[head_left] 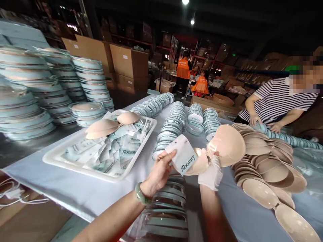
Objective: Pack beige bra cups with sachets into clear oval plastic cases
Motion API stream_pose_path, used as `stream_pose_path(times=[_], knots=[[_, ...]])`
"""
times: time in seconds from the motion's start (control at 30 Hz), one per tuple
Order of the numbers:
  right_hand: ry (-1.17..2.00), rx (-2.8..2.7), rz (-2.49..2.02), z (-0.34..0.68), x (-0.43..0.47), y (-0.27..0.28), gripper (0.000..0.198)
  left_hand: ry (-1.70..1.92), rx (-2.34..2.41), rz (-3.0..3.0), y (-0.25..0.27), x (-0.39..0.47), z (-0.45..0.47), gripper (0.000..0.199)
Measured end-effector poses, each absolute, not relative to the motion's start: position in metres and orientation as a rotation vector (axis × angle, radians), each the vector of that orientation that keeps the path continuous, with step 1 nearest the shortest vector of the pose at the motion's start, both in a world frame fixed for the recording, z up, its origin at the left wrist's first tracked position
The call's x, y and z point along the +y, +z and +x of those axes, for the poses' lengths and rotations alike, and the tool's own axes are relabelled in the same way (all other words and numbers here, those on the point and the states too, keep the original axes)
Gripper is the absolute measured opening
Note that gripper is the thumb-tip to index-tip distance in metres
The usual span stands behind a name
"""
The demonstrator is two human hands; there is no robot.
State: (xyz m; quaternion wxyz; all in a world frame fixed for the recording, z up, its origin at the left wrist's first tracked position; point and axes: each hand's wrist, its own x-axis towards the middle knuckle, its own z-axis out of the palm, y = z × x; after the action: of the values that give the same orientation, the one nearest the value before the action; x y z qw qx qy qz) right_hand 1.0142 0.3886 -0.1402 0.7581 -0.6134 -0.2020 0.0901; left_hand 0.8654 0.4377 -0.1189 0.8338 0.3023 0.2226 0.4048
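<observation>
Cardboard boxes (pixel 126 65) loomed at upper left of centre, beyond a pale-covered table (pixel 85 188). Mid-frame, the left hand (pixel 161 169), a green bangle (pixel 141 194) at its wrist, had thumb and fingers pinched on a printed white packet (pixel 181 153); just right, the gloved right hand (pixel 211 173) had its fingers clamped on joined beige cups (pixel 227 144), the packet partly covering them! Blue-rimmed cases (pixel 174 124) crowded above and below; piled cups (pixel 262 154) filled the right, a striped-shirted co-worker (pixel 280 97) behind. At left of centre, a white tray (pixel 116 177) held heaped packets (pixel 101 153), loose cups (pixel 102 127) on top.
</observation>
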Motion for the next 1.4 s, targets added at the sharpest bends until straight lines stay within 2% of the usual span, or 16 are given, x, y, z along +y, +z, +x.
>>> stream_pose_path(times=[0.07,0.2,0.3,0.33,0.4,0.43,0.5,0.57,0.63,0.7,0.77,0.87,1.07,1.2,1.33,1.4], knots=[[0.165,-0.504,-1.472,1.009,0.385,-0.137,0.077,0.819,0.486,0.653,-0.121,0.436,0.870,0.045],[-0.188,-1.407,-1.823,1.003,0.372,-0.131,0.067,1.022,0.581,0.677,-0.133,0.442,0.875,0.044],[-0.476,-1.953,-1.843,1.005,0.366,-0.127,0.087,1.141,0.640,0.732,-0.134,0.450,0.872,0.076],[-0.584,-2.063,-1.829,1.008,0.367,-0.126,0.082,1.138,0.636,0.777,-0.130,0.452,0.870,0.085],[-0.639,-2.075,-1.852,1.017,0.375,-0.124,0.058,1.091,0.562,0.902,-0.119,0.458,0.863,0.099],[-0.551,-1.974,-1.880,1.023,0.382,-0.123,0.049,1.056,0.492,0.963,-0.113,0.462,0.859,0.106],[-0.308,-1.697,-1.888,1.039,0.399,-0.124,0.051,0.975,0.340,1.072,-0.105,0.474,0.850,0.116],[-0.098,-1.448,-1.781,1.055,0.420,-0.128,0.065,0.968,0.323,1.225,-0.112,0.492,0.845,0.104],[0.061,-1.358,-1.651,1.071,0.441,-0.136,0.070,1.031,0.538,1.499,-0.134,0.512,0.845,0.067],[0.189,-1.483,-1.665,1.084,0.460,-0.145,0.061,1.043,0.818,1.750,-0.163,0.530,0.851,0.041],[0.254,-1.726,-1.791,1.093,0.474,-0.148,0.045,0.964,0.949,1.877,-0.190,0.541,0.858,0.032],[0.315,-1.986,-1.927,1.092,0.484,-0.138,0.024,0.889,0.925,1.933,-0.211,0.544,0.860,0.032],[0.067,-2.706,-2.173,1.047,0.469,-0.117,0.037,0.748,0.652,1.835,-0.213,0.534,0.845,0.052],[0.021,-2.511,-2.284,1.044,0.452,-0.129,0.048,0.724,0.549,1.722,-0.219,0.534,0.843,0.061],[0.304,-2.461,-2.154,1.065,0.439,-0.137,0.029,0.727,0.534,1.687,-0.223,0.536,0.843,0.060],[0.340,-2.381,-2.119,1.069,0.438,-0.142,0.022,0.694,0.508,1.663,-0.220,0.535,0.842,0.057]])
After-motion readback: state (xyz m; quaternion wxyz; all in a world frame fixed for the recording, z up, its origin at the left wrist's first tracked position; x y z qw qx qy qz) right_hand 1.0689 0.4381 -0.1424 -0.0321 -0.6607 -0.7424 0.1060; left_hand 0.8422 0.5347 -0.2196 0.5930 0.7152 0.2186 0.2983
